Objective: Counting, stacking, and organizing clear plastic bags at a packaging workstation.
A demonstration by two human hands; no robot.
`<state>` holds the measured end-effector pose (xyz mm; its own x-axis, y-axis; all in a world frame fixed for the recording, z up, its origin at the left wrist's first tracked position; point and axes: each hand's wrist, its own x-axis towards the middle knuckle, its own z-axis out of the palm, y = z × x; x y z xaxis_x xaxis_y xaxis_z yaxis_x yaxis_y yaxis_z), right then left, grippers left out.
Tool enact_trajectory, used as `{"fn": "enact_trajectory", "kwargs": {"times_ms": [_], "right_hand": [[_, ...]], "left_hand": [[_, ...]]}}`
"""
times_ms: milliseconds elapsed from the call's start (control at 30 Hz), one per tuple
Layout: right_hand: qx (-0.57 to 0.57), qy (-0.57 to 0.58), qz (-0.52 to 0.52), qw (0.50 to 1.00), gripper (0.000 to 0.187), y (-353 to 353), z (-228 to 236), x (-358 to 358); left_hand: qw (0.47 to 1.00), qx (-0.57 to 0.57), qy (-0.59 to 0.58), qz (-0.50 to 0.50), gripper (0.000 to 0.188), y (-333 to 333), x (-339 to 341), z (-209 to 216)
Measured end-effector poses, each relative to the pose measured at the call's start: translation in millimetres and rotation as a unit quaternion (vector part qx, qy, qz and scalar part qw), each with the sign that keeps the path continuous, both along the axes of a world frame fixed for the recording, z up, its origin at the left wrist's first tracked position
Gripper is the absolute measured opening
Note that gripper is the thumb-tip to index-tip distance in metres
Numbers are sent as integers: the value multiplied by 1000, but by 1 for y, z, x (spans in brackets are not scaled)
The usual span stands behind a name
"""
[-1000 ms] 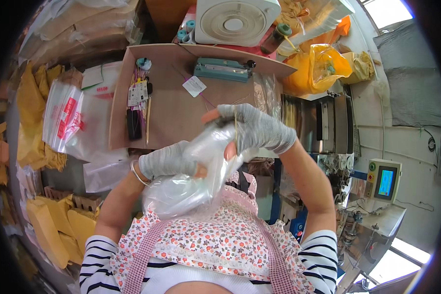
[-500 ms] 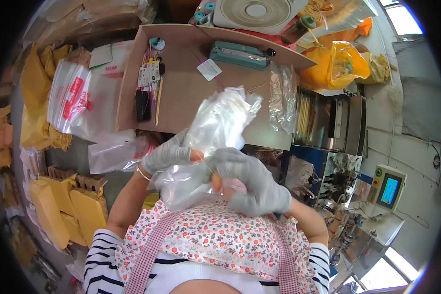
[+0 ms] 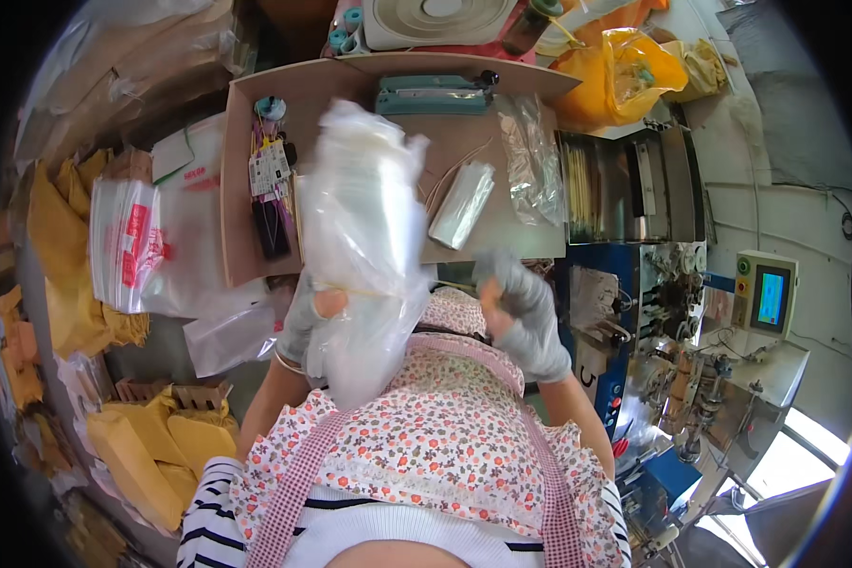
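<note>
A bundle of clear plastic bags stands tilted in front of me, blurred by motion. My left hand, in a grey fingertip-less glove, grips its lower left side. A thin tan rubber band crosses the bundle, and a strand of it appears to stretch toward my right hand. My right hand, gloved the same way, is to the right of the bundle, its fingers curled together and smeared. Beyond it, a smaller rolled clear plastic packet lies in the shallow cardboard tray.
In the tray are a teal bag sealer, crinkled plastic and a black tool with tags. Clear bags with red print lie left; yellow-wrapped packages sit lower left. A machine with a screen stands right.
My right hand has drawn away from the bundle to the right. The bundle has moved left and stands more upright in my left hand. The rolled packet has come into view.
</note>
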<state>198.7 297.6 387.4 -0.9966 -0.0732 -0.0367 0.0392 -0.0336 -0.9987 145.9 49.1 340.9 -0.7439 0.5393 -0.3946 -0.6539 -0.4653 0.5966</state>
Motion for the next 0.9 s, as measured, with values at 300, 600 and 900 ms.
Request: {"fn": "enact_trajectory", "kwargs": {"times_ms": [300,600,900], "right_hand": [[-190,-25,-182,965,34,-24,34,6],[-687,-181,-115,694,4,-18,53,26],[-415,41,-110,902,62,-51,36,-17]], "left_hand": [[998,-15,54,21,73,-1,14,11],[997,8,56,57,86,-11,34,0],[982,-30,183,17,94,12,10,28]]}}
